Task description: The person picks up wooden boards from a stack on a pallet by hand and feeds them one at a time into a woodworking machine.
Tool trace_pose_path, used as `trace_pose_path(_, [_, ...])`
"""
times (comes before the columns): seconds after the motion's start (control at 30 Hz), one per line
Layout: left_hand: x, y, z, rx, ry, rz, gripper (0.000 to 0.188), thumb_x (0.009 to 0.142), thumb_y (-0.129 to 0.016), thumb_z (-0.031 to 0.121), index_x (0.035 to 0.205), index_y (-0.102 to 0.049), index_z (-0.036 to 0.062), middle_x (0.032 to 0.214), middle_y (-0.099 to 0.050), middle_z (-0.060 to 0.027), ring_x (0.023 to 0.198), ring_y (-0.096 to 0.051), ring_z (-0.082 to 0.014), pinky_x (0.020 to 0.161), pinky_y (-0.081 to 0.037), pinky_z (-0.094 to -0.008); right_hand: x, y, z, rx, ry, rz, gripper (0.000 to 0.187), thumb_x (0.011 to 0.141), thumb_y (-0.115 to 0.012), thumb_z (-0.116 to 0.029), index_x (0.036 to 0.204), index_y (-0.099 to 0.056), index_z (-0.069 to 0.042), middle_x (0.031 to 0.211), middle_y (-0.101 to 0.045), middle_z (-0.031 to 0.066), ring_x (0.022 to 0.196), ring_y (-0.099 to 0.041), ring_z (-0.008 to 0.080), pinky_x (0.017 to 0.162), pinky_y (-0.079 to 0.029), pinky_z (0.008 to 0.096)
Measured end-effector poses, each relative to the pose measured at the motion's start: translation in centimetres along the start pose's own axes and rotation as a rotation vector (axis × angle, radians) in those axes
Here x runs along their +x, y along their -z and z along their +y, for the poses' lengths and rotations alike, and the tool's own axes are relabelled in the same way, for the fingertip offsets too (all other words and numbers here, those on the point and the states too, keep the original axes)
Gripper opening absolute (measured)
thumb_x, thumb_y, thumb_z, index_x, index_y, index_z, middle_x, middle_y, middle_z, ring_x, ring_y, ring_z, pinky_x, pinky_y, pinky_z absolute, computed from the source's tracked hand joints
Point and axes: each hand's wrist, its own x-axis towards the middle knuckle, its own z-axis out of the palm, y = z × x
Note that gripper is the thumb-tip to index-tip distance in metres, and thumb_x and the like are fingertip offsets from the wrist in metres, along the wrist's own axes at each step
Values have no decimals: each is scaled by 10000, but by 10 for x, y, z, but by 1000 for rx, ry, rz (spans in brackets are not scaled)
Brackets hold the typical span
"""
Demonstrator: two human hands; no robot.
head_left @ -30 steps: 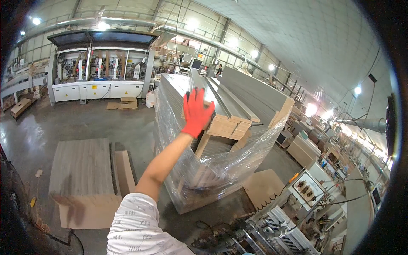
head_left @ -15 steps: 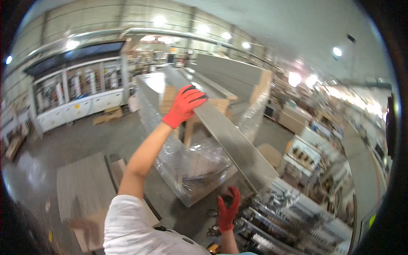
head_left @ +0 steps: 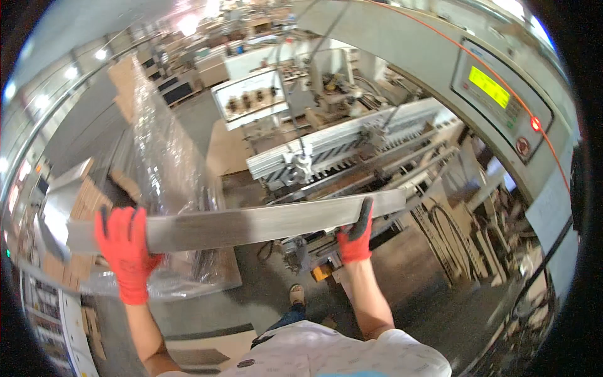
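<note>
Gloved hands carry one long grey panel (head_left: 251,223) between them, held level and crosswise in front of the person. Left hand (head_left: 125,251), in a red glove, wraps the panel's left end: the grip is closed on it, fingers (head_left: 119,220) spread up over the near face and the palm under the lower edge. Right hand (head_left: 357,235), in a red glove with dark fingers (head_left: 365,210), clamps the panel near its right end, fingers reaching up over the face, the grip narrow and holding the board. A short stretch of panel sticks out beyond the right hand. The board spans the whole gap from one grip to the other, its face turned toward the camera.

Behind the left hand stands a stack of boards wrapped in clear plastic film (head_left: 163,169). Beyond the right hand is a grey machine (head_left: 352,144) with rails and fittings, and up to the right of it a control panel with a lit green screen (head_left: 488,87). Grey workshop floor (head_left: 414,276) lies below the panel.
</note>
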Motion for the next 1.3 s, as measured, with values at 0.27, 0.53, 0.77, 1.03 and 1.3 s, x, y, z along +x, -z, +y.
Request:
trace_pose_path(0.27, [-94,-227,105,-523,80,-311,822,592,-842,625,1149,-599,72,1071,-634,-148,1030,-593,-354,948,-435,-525,149,147,46,-715,144,385,504,863,-790,-330,1193,-559,-27,1053,-644,81,916,-620,236,808,-513,386])
trace_pose_path(0.53, [-151,-380,94,-644,248,-451,807,642,-770,705,1141,-620,88,1066,-648,-139,1019,-601,-356,887,-440,-513,218,131,160,-1353,296,352,599,800,-714,-128,1292,-391,-18,1107,-655,225,965,-661,406,885,-520,446])
trace_pose_path(0.77, [-116,-419,107,-632,220,-465,696,644,-811,609,1094,-634,108,1014,-636,-131,1010,-595,-349,852,-443,-503,253,135,161,-1615,312,353,570,743,-653,-184,1265,-508,-6,1199,-536,289,1103,-532,500,946,-471,494])
trace_pose_path(1.03, [-119,-431,118,-652,272,-327,655,627,-850,525,1101,-645,122,1036,-629,-109,1039,-588,-337,911,-419,-512,247,148,138,-1672,431,173,555,782,-619,-156,1318,-565,-22,1233,-577,267,1182,-539,437,1020,-457,434])
trace_pose_path(1.3, [-130,-424,103,-643,309,-348,660,637,-846,526,1123,-651,123,1038,-632,-101,1038,-588,-336,908,-421,-506,238,144,151,-1753,387,120,628,799,-669,-121,1393,-509,8,1269,-569,239,1162,-589,395,981,-491,416])
